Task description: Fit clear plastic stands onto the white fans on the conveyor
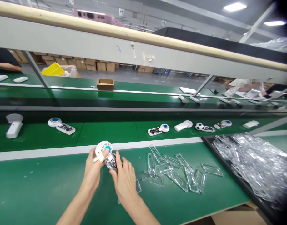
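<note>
A white device with a round head and a blue-green centre (103, 148) is held over the near edge of the green belt. My left hand (93, 167) grips its round head, the thumb lying across the front beside a pale strip. My right hand (124, 178) has its fingers on the device's open handle, where dark electronics and a clear plastic part (110, 162) show. Part of the handle is hidden behind the right fingers. To the right, several clear plastic frames (162, 168) lie loosely on the green worktop (52, 190).
A black tray (230, 170) heaped with clear plastic parts stands at the right. Similar devices (155, 131) lie spaced along the green belt (106, 131). Beyond are a small cardboard box (105, 84), a slanted metal post (35, 68) and an overhead rail. People's arms show at both far sides.
</note>
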`<action>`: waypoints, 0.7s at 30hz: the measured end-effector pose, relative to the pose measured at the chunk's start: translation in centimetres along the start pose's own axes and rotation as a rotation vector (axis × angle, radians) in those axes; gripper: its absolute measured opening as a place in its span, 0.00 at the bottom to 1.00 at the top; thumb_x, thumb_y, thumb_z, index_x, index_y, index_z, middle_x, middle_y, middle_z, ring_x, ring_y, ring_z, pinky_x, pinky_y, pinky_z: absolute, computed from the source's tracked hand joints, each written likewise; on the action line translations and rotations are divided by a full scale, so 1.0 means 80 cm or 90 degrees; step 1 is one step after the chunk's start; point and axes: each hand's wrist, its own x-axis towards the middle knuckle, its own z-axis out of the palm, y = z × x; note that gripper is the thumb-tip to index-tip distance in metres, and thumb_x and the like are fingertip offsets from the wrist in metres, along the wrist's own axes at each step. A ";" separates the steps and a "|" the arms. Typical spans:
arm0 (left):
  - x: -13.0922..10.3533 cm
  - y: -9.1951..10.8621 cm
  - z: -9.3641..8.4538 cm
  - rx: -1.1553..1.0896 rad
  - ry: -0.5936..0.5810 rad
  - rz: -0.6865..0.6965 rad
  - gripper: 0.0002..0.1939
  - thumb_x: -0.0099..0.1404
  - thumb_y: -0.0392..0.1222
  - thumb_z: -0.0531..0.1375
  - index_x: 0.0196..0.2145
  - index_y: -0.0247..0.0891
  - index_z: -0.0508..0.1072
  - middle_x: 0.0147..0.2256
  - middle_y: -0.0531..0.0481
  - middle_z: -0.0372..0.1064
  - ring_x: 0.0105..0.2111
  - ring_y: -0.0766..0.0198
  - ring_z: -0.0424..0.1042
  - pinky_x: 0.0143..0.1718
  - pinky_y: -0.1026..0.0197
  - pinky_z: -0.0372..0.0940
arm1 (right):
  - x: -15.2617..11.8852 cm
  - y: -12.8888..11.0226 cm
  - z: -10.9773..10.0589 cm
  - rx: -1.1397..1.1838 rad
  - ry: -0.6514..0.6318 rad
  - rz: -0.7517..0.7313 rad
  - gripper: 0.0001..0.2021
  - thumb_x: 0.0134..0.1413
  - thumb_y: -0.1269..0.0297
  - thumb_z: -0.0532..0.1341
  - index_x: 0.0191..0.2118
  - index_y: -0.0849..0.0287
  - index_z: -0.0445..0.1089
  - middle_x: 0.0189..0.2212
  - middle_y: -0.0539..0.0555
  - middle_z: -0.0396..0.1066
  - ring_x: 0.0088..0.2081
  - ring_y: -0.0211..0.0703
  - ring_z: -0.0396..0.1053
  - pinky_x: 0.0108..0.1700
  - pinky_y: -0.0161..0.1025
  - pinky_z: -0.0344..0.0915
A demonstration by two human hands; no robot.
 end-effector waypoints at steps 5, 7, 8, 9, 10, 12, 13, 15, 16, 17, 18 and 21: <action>-0.007 -0.010 0.002 -0.054 -0.128 -0.005 0.30 0.47 0.51 0.68 0.47 0.38 0.68 0.45 0.44 0.71 0.45 0.54 0.70 0.43 0.58 0.66 | -0.007 0.020 -0.013 0.076 0.005 -0.027 0.33 0.58 0.66 0.57 0.65 0.45 0.42 0.41 0.54 0.65 0.43 0.49 0.66 0.43 0.45 0.67; -0.012 -0.019 0.001 -0.059 -0.186 -0.093 0.31 0.47 0.53 0.68 0.47 0.37 0.69 0.45 0.41 0.71 0.46 0.51 0.70 0.43 0.56 0.67 | -0.008 0.018 -0.025 0.098 0.016 -0.063 0.32 0.57 0.66 0.58 0.64 0.42 0.45 0.41 0.54 0.64 0.44 0.49 0.65 0.45 0.46 0.66; -0.015 -0.023 0.000 -0.048 -0.192 -0.126 0.31 0.47 0.54 0.67 0.46 0.36 0.70 0.45 0.40 0.72 0.46 0.49 0.70 0.42 0.55 0.67 | -0.007 0.016 -0.030 0.120 0.007 -0.071 0.31 0.57 0.65 0.58 0.63 0.41 0.48 0.41 0.54 0.64 0.44 0.48 0.65 0.46 0.46 0.65; -0.017 -0.026 -0.002 -0.033 -0.181 -0.140 0.30 0.48 0.55 0.67 0.46 0.36 0.70 0.45 0.39 0.72 0.46 0.48 0.70 0.41 0.55 0.68 | -0.006 0.014 -0.034 0.158 -0.005 -0.066 0.28 0.57 0.64 0.57 0.62 0.41 0.51 0.42 0.54 0.65 0.44 0.48 0.64 0.47 0.46 0.64; -0.019 -0.029 -0.003 -0.016 -0.160 -0.129 0.30 0.48 0.55 0.66 0.45 0.36 0.70 0.45 0.39 0.72 0.46 0.48 0.70 0.41 0.54 0.68 | -0.003 0.013 -0.035 0.216 -0.008 -0.042 0.25 0.58 0.63 0.56 0.61 0.42 0.55 0.42 0.54 0.65 0.45 0.48 0.64 0.48 0.46 0.63; -0.021 -0.034 -0.005 0.033 -0.119 -0.051 0.28 0.50 0.56 0.65 0.45 0.38 0.70 0.46 0.42 0.71 0.48 0.48 0.69 0.44 0.53 0.67 | 0.008 0.012 -0.032 0.377 0.023 0.069 0.18 0.61 0.61 0.50 0.56 0.49 0.63 0.43 0.55 0.67 0.45 0.45 0.65 0.48 0.42 0.63; -0.020 -0.037 -0.006 0.070 -0.106 0.002 0.27 0.50 0.57 0.64 0.44 0.40 0.71 0.46 0.43 0.71 0.49 0.48 0.68 0.46 0.52 0.66 | 0.016 0.013 -0.027 0.469 0.052 0.148 0.18 0.62 0.59 0.47 0.51 0.54 0.68 0.41 0.56 0.68 0.44 0.44 0.66 0.45 0.40 0.64; -0.016 -0.047 -0.006 0.153 -0.096 0.119 0.25 0.47 0.58 0.65 0.41 0.43 0.73 0.44 0.45 0.72 0.47 0.48 0.69 0.49 0.50 0.65 | 0.032 0.014 -0.017 0.645 0.093 0.298 0.22 0.61 0.55 0.45 0.37 0.61 0.73 0.31 0.55 0.70 0.34 0.43 0.68 0.36 0.37 0.65; -0.013 -0.054 -0.005 0.194 -0.092 0.180 0.24 0.45 0.59 0.66 0.38 0.45 0.74 0.42 0.45 0.72 0.46 0.47 0.70 0.50 0.49 0.64 | 0.040 0.015 -0.012 0.722 0.100 0.350 0.24 0.60 0.52 0.45 0.30 0.61 0.73 0.24 0.54 0.69 0.28 0.41 0.67 0.31 0.36 0.63; -0.009 -0.061 -0.006 0.233 -0.086 0.238 0.24 0.43 0.59 0.66 0.36 0.46 0.74 0.40 0.44 0.73 0.44 0.46 0.71 0.50 0.48 0.64 | 0.046 0.015 -0.010 0.787 0.106 0.378 0.25 0.58 0.51 0.46 0.23 0.61 0.70 0.18 0.52 0.65 0.23 0.39 0.63 0.27 0.35 0.60; -0.006 -0.067 -0.006 0.266 -0.077 0.286 0.23 0.41 0.58 0.67 0.35 0.46 0.74 0.39 0.44 0.73 0.44 0.45 0.71 0.51 0.46 0.63 | 0.051 0.014 -0.009 0.834 0.118 0.387 0.25 0.56 0.49 0.48 0.18 0.60 0.68 0.15 0.50 0.61 0.19 0.37 0.59 0.25 0.34 0.58; -0.005 -0.077 -0.014 0.322 -0.091 0.303 0.23 0.41 0.53 0.68 0.38 0.49 0.74 0.42 0.44 0.72 0.47 0.44 0.68 0.54 0.45 0.60 | 0.052 0.012 -0.019 0.875 0.180 0.352 0.26 0.52 0.46 0.50 0.13 0.58 0.63 0.11 0.48 0.55 0.16 0.34 0.53 0.22 0.33 0.53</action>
